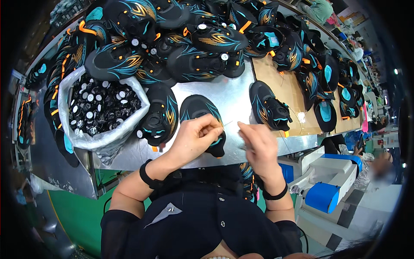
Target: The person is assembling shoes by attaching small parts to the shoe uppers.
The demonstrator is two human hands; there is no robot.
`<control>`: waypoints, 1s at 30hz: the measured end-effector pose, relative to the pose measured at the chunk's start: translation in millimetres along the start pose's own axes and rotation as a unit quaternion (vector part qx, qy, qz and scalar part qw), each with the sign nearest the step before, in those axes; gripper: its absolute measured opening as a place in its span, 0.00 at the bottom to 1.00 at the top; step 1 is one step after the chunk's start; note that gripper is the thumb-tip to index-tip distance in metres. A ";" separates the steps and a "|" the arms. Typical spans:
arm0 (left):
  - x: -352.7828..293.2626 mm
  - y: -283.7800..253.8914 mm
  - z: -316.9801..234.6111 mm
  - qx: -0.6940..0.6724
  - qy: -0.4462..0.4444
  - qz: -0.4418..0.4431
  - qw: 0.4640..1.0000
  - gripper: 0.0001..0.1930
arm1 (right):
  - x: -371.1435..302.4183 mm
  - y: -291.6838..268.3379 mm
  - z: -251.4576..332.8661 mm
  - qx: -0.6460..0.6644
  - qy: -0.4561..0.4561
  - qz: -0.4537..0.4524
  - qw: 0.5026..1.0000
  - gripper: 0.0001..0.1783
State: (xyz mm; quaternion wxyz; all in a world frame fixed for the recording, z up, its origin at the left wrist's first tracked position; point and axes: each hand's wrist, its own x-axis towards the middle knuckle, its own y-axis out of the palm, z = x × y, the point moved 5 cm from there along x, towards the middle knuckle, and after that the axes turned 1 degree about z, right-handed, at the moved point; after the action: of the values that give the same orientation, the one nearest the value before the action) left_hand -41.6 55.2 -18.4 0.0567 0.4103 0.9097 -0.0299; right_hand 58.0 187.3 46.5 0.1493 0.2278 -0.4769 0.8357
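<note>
A black shoe upper point(196, 104) with blue and orange lines lies on the metal table in front of me, toe pointing away. Over its right side is my left hand point(197, 137), thumb and fingertips pinched together. A fine pale strand point(228, 123) shows beside those fingertips; what they grip is too small to make out. To the right, my right hand point(261, 144) is raised above the table edge, fingers drawn together and partly blurred. Whatever it may hold is hidden. Another shoe upper point(160, 113) lies to the left, and one more point(269, 105) to the right.
At left stands a white plastic bag point(140, 93) full of black and white round dials point(99, 105). A heap of shoe uppers point(207, 41) covers the far side. Brown cardboard point(297, 123) lies at right, and a white and blue machine point(327, 185) stands beyond the table edge.
</note>
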 end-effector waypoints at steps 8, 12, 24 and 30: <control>3.1 -9.8 13.2 -0.207 -0.065 0.052 0.975 0.08 | -14.2 46.7 -23.4 0.425 0.233 0.023 0.875 0.03; 2.0 -12.2 11.1 -0.204 -0.022 0.052 0.977 0.06 | -16.0 57.1 -26.9 0.529 0.306 0.052 0.790 0.05; -10.6 -2.0 12.9 -0.068 -0.036 0.064 0.995 0.02 | -9.7 24.8 -9.0 0.194 0.214 0.267 0.920 0.19; -22.4 0.7 -5.8 0.155 0.151 -0.050 0.975 0.04 | -10.2 20.7 -4.2 -0.016 0.144 0.213 0.966 0.26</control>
State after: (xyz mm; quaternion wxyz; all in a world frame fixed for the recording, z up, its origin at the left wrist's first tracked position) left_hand -26.8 39.7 -9.7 -0.1474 0.3675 0.9115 -0.1115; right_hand 56.0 180.3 24.2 0.0385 -0.0039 -0.5017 0.8642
